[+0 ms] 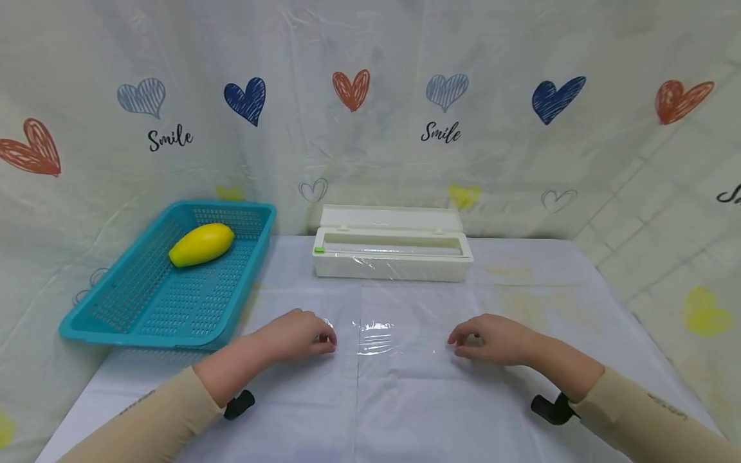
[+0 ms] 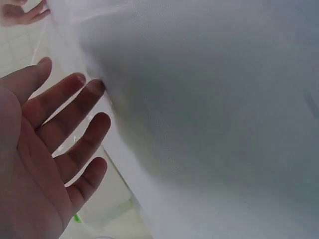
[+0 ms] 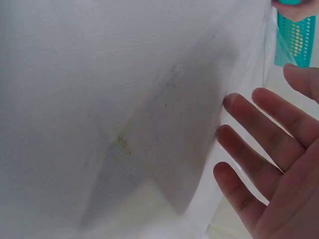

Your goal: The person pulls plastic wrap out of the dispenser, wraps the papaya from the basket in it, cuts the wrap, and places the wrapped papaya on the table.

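Observation:
A sheet of clear cling film (image 1: 376, 331) runs from the white film dispenser (image 1: 393, 267) toward me, glinting between my two hands. My left hand (image 1: 298, 335) is at the film's left side, fingers loosely bent. In the left wrist view its fingers (image 2: 75, 109) are spread, thumb apart from them. My right hand (image 1: 492, 339) mirrors it at the film's right side. The right wrist view shows its fingers (image 3: 269, 134) spread too, two fingertips right at an edge, thumb apart. The dispenser's lid stands raised, with a film roll inside and a green slider (image 1: 319, 250) at its left end.
On the left stands a blue perforated basket (image 1: 231, 315) holding a yellow, papaya-shaped fruit (image 1: 201, 245). A white cloth (image 1: 405, 411) covers the table. Behind it hangs a pale curtain (image 1: 388, 38) printed with hearts.

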Demonstrator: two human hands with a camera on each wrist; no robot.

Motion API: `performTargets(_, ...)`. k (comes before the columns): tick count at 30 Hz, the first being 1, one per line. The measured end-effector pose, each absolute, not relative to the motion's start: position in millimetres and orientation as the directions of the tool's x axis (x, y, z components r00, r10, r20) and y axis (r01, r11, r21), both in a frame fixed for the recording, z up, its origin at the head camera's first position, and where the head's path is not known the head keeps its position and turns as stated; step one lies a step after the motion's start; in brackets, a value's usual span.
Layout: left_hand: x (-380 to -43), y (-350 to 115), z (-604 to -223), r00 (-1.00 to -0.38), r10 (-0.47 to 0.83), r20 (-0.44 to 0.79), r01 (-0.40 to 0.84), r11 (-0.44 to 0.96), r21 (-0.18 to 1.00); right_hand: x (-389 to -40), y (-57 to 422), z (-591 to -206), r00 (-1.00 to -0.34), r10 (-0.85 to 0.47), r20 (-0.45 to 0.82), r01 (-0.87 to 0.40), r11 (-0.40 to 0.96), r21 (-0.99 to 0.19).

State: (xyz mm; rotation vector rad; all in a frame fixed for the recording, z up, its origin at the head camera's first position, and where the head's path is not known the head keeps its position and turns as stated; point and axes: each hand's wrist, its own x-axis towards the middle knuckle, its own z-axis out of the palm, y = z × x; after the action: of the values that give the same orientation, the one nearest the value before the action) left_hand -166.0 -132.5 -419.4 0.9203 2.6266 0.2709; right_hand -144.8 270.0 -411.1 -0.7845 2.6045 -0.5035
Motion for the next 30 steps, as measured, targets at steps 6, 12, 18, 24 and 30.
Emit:
performTargets(6,-160.6,-130.9,-417.1,-0.718,0.656,-0.233,0.604,0.754,0.259,-142.1,273.3,-411.5,-0.811,-0.565,-0.153,-0.440,0.760,-0.478)
performTargets(12,-158.1,-130.7,-415.5,-0.733,0.641,-0.228,0.588,0.765,0.261,-142.0,275.6,-408.6,-0.829,-0.560,0.010,-0.464,0.678,-0.570)
performTargets(18,-155.9,-131.1,-411.0,-0.745,0.621,-0.245,0.563,0.782,0.269,-144.4,281.6,-401.9,-0.857,-0.514,0.028,-0.427,0.679,-0.598)
performTargets(24,-153.4,-134.1,-408.4,-0.771,0.578,-0.267,0.511,0.812,0.283,-148.9,285.5,-398.2,-0.867,-0.497,-0.007,-0.394,0.695,-0.602)
performTargets(30,-151.3,-140.3,-406.4,-0.798,0.521,-0.303,0.440,0.847,0.298,-155.7,283.8,-402.2,-0.871,-0.487,-0.058,-0.366,0.724,-0.584)
